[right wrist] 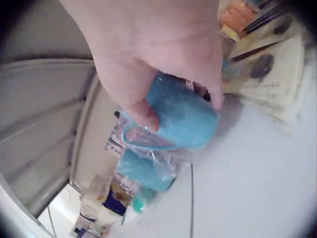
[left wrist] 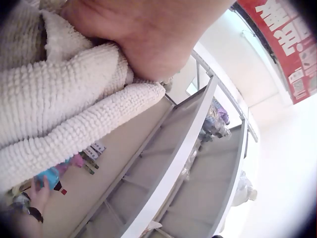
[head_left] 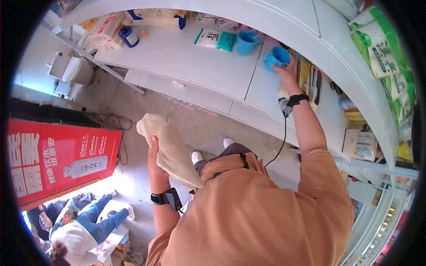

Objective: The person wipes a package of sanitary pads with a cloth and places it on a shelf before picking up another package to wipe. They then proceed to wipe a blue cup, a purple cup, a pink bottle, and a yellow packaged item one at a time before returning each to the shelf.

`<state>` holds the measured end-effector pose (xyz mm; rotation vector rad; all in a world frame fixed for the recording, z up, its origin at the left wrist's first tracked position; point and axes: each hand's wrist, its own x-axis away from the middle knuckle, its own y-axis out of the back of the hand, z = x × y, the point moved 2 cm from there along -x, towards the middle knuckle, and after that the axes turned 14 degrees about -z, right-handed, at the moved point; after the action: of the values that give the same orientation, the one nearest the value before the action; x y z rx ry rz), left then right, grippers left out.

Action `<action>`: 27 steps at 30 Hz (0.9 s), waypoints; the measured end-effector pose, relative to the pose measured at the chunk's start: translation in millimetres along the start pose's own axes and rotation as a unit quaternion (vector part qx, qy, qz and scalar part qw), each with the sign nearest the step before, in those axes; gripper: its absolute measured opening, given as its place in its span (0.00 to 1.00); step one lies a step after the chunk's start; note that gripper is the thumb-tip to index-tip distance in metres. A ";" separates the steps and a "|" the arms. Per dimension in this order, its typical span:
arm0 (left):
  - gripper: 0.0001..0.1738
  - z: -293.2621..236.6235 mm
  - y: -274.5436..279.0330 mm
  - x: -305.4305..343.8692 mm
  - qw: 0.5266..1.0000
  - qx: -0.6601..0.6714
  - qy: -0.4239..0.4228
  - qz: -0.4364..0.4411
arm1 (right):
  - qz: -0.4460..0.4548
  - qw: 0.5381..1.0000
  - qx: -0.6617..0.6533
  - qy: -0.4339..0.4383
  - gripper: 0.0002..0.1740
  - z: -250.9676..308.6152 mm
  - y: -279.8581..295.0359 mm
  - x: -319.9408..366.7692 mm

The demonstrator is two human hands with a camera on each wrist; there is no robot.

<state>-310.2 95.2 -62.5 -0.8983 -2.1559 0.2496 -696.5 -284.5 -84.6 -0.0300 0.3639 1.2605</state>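
Observation:
My left hand point(head_left: 156, 162) holds a cream ribbed cloth point(head_left: 171, 146), folded over and hanging above the floor in front of my body. The cloth's looped texture point(left wrist: 64, 94) fills much of the left wrist view. Over on the white shelf, my right hand point(head_left: 287, 73) grips a blue mug point(head_left: 279, 56) from above, thumb on one side and fingers on the other. The mug's handle point(right wrist: 143, 141) points away from the palm in the right wrist view. Just beyond it stands a second blue mug point(head_left: 245, 43), with clear plastic film close around it.
Along the white shelf point(head_left: 177, 57) lie a white and green packet point(head_left: 216, 39), a blue bottle point(head_left: 128, 36) and tissue packs point(head_left: 106, 31). Flat packages point(head_left: 306, 77) lie beside my right wrist. A red printed panel point(head_left: 62, 155) stands at left; another person point(head_left: 84, 226) is below it.

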 end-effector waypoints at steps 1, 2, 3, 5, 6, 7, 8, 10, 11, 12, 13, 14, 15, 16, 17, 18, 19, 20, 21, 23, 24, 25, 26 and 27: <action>0.33 8.8 -3.3 -0.1 1.000 0.019 0.000 -0.006 | 0.038 0.998 0.053 0.010 0.53 -0.8 -0.5 -6.2; 0.33 17.4 -7.0 -0.3 1.000 0.024 -0.002 -0.014 | 0.048 0.997 0.052 0.010 0.53 -9.8 -3.7 -13.8; 0.33 26.2 -11.1 -1.0 0.999 0.027 0.001 -0.021 | 0.082 0.995 0.061 0.014 0.52 -19.0 -9.0 -20.8; 0.33 41.5 -21.1 3.5 0.999 0.036 0.005 -0.037 | 0.127 0.989 0.072 0.017 0.52 -32.0 -13.2 -29.2; 0.33 45.0 -29.1 7.9 0.998 0.041 0.004 -0.042 | 0.147 0.987 0.062 0.008 0.52 -35.1 -16.6 -32.3; 0.33 48.9 -34.6 10.7 0.998 0.046 0.002 -0.046 | 0.166 0.985 0.051 -0.001 0.53 -37.1 -19.8 -36.1; 0.33 53.4 -37.2 11.2 0.997 0.052 -0.001 -0.051 | 0.173 0.984 0.050 0.002 0.53 -33.0 -19.1 -39.1; 0.33 60.2 -39.9 12.5 0.997 0.060 -0.004 -0.054 | 0.231 0.970 0.076 0.021 0.56 -19.4 -14.1 -40.6; 0.33 62.2 -39.1 12.9 0.996 0.062 -0.007 -0.060 | 0.270 0.958 0.092 0.015 0.55 -38.7 -8.4 -55.7; 0.33 63.4 -37.4 13.3 0.996 0.066 -0.010 -0.056 | 0.276 0.957 0.089 0.014 0.55 -40.0 0.0 -64.8; 0.33 63.9 -36.1 14.8 0.996 0.070 -0.014 -0.051 | 0.260 0.960 0.103 0.031 0.54 -39.6 8.1 -78.2; 0.33 63.6 -35.3 17.3 0.996 0.072 -0.018 -0.056 | 0.215 0.965 0.130 0.072 0.53 -37.0 17.3 -92.7; 0.33 62.7 -34.9 19.5 0.995 0.072 -0.026 -0.063 | 0.152 0.966 0.168 0.125 0.52 -34.5 26.0 -107.6; 0.32 62.2 -35.6 21.8 0.994 0.072 -0.034 -0.069 | 0.092 0.957 0.207 0.179 0.51 -32.0 33.1 -122.2; 0.32 61.8 -38.6 25.0 0.994 0.073 -0.038 -0.074 | 0.040 0.945 0.240 0.220 0.49 -29.8 37.7 -134.7; 0.32 61.1 -42.9 28.3 0.991 0.094 -0.044 -0.088 | 0.003 0.932 0.264 0.248 0.48 -28.7 38.5 -144.4; 0.32 61.6 -47.1 30.5 0.987 0.114 -0.050 -0.103 | -0.019 0.922 0.283 0.264 0.47 -28.9 37.7 -152.8; 0.32 63.3 -52.3 30.2 0.986 0.117 -0.055 -0.110 | -0.025 0.913 0.296 0.278 0.46 -29.4 32.4 -160.5; 0.33 65.2 -59.2 28.8 0.980 0.152 -0.059 -0.111 | -0.021 0.906 0.315 0.284 0.45 -31.7 26.8 -165.9; 0.34 66.7 -73.0 29.5 0.975 0.181 -0.060 -0.113 | 0.003 0.894 0.345 0.287 0.42 -38.9 14.1 -175.2; 0.34 67.5 -79.3 31.2 0.974 0.182 -0.062 -0.118 | 0.014 0.886 0.365 0.287 0.41 -42.4 9.2 -177.5; 0.32 68.3 -86.2 32.4 0.975 0.180 -0.074 -0.105 | 0.021 0.880 0.377 0.288 0.40 -45.5 5.3 -180.3; 0.30 69.2 -91.9 34.0 0.976 0.178 -0.086 -0.093 | 0.028 0.873 0.390 0.292 0.39 -47.2 1.4 -182.2; 0.30 70.4 -95.7 35.7 0.977 0.178 -0.082 -0.086 | 0.034 0.868 0.399 0.295 0.37 -49.2 -1.6 -182.6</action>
<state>-427.2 56.8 -47.7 -0.4995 -2.2265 0.6177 -754.2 -464.5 -79.3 0.3140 1.4118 1.0641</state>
